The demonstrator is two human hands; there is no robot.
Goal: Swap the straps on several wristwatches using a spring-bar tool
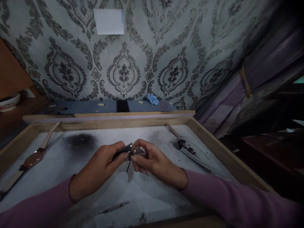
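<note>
Over the middle of the tray, my right hand is closed around a round, shiny watch case. Its metal back appears to face me. My left hand pinches a dark, flat watch strap between thumb and fingers. The strap's end meets the left side of the case; I cannot tell whether they are joined. A thin dark strip hangs below the two thumbs. On the white surface nearer to me lies a slim pen-like tool. Fingers hide part of the case.
A wooden rim borders the white-bottomed tray. At left lies a rose-gold watch with a pale strap; at right, another watch with a dark strap. Behind are a crumpled blue cloth and patterned wall. A bowl stands far left.
</note>
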